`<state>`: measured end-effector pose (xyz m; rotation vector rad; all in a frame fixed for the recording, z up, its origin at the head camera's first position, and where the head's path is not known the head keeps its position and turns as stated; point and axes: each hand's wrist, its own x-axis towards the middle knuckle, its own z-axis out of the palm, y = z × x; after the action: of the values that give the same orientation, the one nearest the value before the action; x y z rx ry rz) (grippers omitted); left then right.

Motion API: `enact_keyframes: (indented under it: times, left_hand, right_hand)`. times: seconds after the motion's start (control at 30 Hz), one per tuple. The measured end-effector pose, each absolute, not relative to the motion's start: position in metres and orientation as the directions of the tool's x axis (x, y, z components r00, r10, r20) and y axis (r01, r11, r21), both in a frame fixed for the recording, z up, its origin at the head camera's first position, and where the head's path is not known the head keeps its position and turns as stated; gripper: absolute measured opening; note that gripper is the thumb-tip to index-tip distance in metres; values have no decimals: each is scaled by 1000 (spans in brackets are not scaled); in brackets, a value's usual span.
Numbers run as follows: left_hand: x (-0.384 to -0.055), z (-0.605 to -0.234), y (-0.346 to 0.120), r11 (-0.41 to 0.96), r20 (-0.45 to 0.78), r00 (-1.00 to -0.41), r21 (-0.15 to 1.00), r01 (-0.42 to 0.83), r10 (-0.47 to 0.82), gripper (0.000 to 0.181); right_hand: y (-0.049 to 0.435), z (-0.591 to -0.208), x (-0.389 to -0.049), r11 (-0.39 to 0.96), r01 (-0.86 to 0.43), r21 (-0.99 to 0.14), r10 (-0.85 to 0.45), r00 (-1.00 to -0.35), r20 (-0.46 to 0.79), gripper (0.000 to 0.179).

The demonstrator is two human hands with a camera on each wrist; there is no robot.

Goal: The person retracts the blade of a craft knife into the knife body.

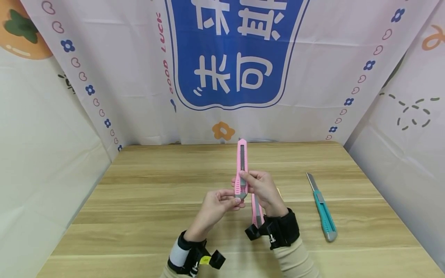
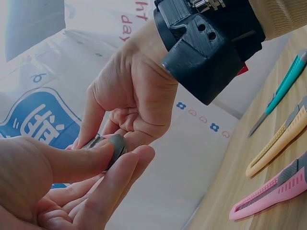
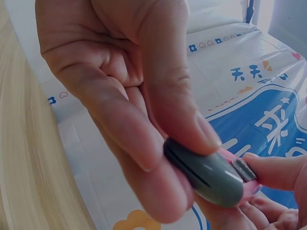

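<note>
A pink utility knife [image 1: 242, 156] stands nearly upright between the two hands, above the wooden table. My left hand [image 1: 216, 206] pinches its grey end cap [image 3: 211, 179] between thumb and fingers. My right hand [image 1: 265, 191] grips the knife's body from the right, with its thumb on the grey slider [image 3: 243, 170]. Behind the right hand, a second pink knife [image 1: 256, 212] lies on the table, partly hidden. Beside that one is a yellow knife [image 2: 278, 139], mostly covered in the head view.
On the right of the table [image 1: 156, 216] lies a teal utility knife [image 1: 323, 212], its blade out and pointing away. A white printed cloth [image 1: 139, 96] hangs at the back edge, and more cloth borders both sides.
</note>
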<state>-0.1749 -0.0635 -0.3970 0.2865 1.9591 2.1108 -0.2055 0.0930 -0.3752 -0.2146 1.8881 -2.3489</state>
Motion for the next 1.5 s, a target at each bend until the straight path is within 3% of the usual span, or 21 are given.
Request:
enact_keyframes:
  times: [1.5]
  left_hand:
    - [-177,-395,-66,-40,-65,-956,996,-79,287,27]
  right_hand:
    - [94,-374,-204,-185,27,-982,-217,-976,14,40]
